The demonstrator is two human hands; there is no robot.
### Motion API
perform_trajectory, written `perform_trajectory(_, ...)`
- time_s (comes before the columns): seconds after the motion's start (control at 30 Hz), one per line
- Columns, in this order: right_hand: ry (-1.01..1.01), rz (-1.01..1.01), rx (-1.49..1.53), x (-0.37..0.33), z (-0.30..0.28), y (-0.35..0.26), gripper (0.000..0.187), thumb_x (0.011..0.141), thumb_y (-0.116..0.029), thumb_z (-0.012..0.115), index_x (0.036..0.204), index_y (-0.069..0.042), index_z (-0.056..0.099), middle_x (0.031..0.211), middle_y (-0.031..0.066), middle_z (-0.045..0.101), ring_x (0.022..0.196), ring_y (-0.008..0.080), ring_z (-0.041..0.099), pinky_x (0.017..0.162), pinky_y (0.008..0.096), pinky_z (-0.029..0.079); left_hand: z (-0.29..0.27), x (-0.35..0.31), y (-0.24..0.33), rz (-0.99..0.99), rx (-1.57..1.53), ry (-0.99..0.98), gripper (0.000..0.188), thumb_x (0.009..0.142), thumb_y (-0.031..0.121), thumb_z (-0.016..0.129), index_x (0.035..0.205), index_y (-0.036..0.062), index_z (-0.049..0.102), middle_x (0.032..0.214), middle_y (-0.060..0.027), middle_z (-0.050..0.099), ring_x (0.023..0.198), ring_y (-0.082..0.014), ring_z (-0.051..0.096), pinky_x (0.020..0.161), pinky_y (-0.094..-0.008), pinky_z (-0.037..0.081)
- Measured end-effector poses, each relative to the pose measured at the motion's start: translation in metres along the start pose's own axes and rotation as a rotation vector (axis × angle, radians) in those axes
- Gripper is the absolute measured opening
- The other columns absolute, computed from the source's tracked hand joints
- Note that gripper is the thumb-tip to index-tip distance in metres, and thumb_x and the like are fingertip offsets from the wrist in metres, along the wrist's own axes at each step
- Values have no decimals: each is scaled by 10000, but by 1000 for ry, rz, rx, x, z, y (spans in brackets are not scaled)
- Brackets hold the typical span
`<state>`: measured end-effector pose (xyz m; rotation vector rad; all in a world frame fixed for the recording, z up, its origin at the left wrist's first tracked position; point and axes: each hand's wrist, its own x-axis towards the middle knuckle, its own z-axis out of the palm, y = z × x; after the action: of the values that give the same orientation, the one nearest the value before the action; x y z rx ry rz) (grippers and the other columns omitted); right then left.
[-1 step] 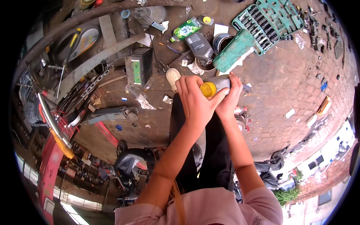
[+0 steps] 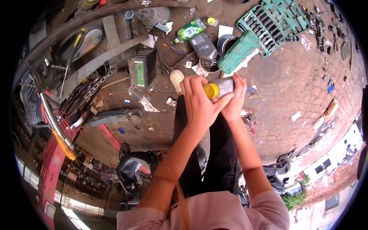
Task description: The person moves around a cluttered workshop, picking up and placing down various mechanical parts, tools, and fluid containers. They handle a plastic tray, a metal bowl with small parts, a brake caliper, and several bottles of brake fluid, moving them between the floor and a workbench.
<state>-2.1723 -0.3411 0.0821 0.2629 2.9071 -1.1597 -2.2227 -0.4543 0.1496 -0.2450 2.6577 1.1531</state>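
Observation:
Between my two hands is a small grey, bottle-shaped container with a yellow cap (image 2: 211, 91), tilted so that the cap points left. My left hand (image 2: 197, 100) is closed at the cap end, its thumb reaching across below the grey body (image 2: 226, 86). Around the far right end of the container curl the fingers of my right hand (image 2: 235, 100). Part of the body is hidden by both hands. It is held above the floor, just in front of my knees.
Ahead lie an open green socket case (image 2: 268, 27), a dark grey oil jug (image 2: 204, 48) and a green bottle (image 2: 191, 30). Left of my hands stand a black battery (image 2: 143, 68) and a cream clog (image 2: 176, 80). Metal bars and a chain (image 2: 100, 81) crowd the left side.
The container has turned slightly in my hands, so more of its grey body and the cap's side show. Both hands keep their hold, almost in the same place.

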Motion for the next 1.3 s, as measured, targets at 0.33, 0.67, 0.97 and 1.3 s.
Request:
perform_trajectory(0.33, -245, -43, 137, 10, -22, 13, 831, 449, -41, 772, 1191, -8, 400, 1177, 198, 440, 1102, 395, 430, 981, 480, 328, -32, 6, -22, 528, 312, -500, 330, 757, 151, 628, 1078, 95, 572, 1080, -89, 533, 993, -262, 550, 739, -359, 504)
perform_trajectory(0.67, -283, 12, -2, 18, -17, 24, 776, 484, -93, 757, 1171, 15, 412, 1166, 188, 438, 1113, 367, 416, 991, 467, 317, -13, 10, -26, 651, 372, -394, 323, 771, 202, 630, 1055, 67, 554, 1107, -100, 537, 966, -263, 570, 649, -351, 506)
perform_trajectory(0.97, -449, -15, -107, 23, -8, 25, 814, 465, -95, 763, 1197, -18, 416, 1175, 149, 453, 1137, 334, 420, 1029, 488, 278, 3, 31, -60, 642, 516, -569, 252, 760, 164, 611, 964, 70, 496, 958, -80, 498, 798, -196, 574, 576, -293, 492)
perform_trajectory(1.3, -89, -10, 46, 54, -10, 69, 820, 513, -87, 765, 1228, -10, 371, 1185, 195, 411, 1118, 374, 415, 954, 436, 371, -12, 50, -94, -767, -1030, -710, 270, 897, 206, 490, 1066, -2, 524, 911, -94, 570, 846, -181, 587, 774, -312, 482)
